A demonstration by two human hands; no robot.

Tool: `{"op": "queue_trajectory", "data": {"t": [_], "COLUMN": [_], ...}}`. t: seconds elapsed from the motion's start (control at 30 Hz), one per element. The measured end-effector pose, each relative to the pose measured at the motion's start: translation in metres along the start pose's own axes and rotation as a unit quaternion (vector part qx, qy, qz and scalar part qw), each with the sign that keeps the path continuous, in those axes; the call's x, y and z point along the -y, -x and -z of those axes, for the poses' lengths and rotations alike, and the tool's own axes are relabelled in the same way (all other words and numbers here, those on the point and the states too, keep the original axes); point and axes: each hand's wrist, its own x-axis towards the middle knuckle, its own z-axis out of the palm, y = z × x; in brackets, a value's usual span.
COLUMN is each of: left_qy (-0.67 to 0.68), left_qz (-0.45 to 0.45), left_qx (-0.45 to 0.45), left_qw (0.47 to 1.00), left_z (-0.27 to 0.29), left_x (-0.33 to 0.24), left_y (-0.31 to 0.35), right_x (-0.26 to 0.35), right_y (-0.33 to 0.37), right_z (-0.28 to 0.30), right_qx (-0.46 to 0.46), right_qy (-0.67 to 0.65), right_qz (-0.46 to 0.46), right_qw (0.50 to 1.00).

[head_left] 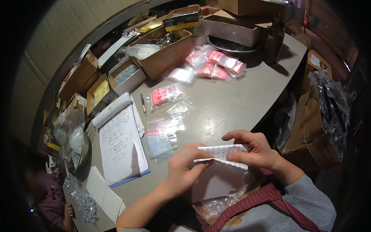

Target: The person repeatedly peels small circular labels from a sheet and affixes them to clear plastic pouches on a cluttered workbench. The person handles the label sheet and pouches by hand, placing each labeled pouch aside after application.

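Observation:
Close to my body, near the front edge of the table, both hands hold a white sheet with rows of small printed marks (222, 151), folded over on itself. My left hand (185, 164) pinches its left end between thumb and fingers. On the other end, my right hand (255, 150) grips the sheet with the thumb on the printed face and the forefinger arched above. Below the sheet, clear plastic bags with small white rings (218, 205) lie in my lap area. Flat clear zip bags (160, 137) lie on the table beyond my left hand.
An open notebook (119, 143) lies left of the zip bags, with a pen (143, 105) above it. Packs of red-printed bags (216, 65) sit farther back. Bins of metal hardware (160, 50) line the far side. Cardboard boxes (309, 127) stand right. Another person's hand (68, 211) shows lower left.

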Motion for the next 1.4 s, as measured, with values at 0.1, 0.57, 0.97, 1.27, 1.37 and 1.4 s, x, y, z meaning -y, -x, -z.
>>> {"op": "queue_trajectory", "data": {"t": [0.1, 0.57, 0.97, 1.27, 1.37, 1.4], "left_qy": [0.047, -0.044, 0.067, 0.055, 0.012, 0.006], "left_qz": [0.057, -0.026, 0.038, 0.093, 0.099, 0.094], "left_qx": [-0.008, -0.010, 0.043, -0.024, -0.010, -0.011], "left_qw": [0.997, 0.999, 0.996, 0.994, 0.995, 0.995], "left_z": [0.001, 0.002, 0.000, 0.000, 0.000, 0.001], "left_x": [-0.007, -0.005, -0.010, -0.006, -0.009, -0.009], "left_y": [0.001, -0.001, -0.002, 0.000, 0.001, 0.001], "right_x": [-0.009, -0.009, -0.017, -0.019, -0.022, -0.024], "right_y": [0.001, -0.001, 0.000, -0.001, -0.001, -0.002], "right_z": [-0.002, -0.007, -0.012, -0.007, -0.006, -0.006], "right_qx": [-0.002, 0.017, 0.011, -0.020, -0.029, -0.040], "right_qy": [-0.017, -0.096, -0.157, -0.231, -0.191, -0.199], "right_qz": [0.035, -0.058, -0.032, -0.076, -0.049, -0.049], "right_qw": [0.999, 0.994, 0.987, 0.970, 0.980, 0.978]}}
